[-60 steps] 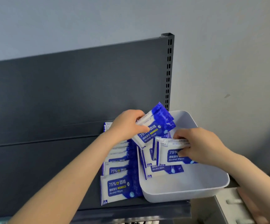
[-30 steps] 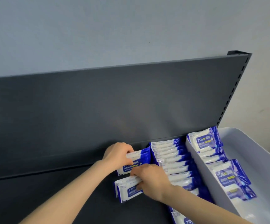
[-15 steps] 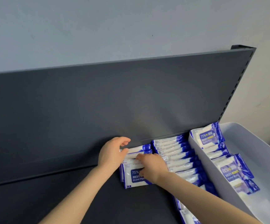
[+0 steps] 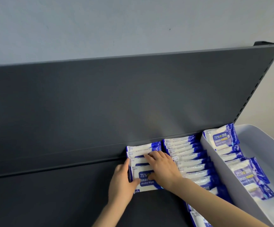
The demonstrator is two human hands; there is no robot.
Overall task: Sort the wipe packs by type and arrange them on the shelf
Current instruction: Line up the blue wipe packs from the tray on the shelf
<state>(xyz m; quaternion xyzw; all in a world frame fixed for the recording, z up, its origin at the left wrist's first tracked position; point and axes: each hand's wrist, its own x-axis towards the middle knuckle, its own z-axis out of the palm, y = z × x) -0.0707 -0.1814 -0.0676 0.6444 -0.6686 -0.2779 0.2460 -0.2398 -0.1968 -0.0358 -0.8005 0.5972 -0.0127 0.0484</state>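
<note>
The left hand (image 4: pixel 121 182) presses straight fingers against the left edge of a short row of blue-and-white alcohol wipe packs (image 4: pixel 141 161) on the dark grey metal shelf (image 4: pixel 59 194), with its thumb on the front pack. The right hand (image 4: pixel 162 171) lies spread across their tops. Farther right, a longer row of packs (image 4: pixel 187 154) touches a white plastic bin (image 4: pixel 218 164).

Soft even light, faint sheen, wide-angle bowing, slight blur

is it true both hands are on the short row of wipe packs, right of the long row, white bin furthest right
No: the head view shows the short row left of the long row. The left hand and right hand are on it; the white bin is furthest right.
</note>
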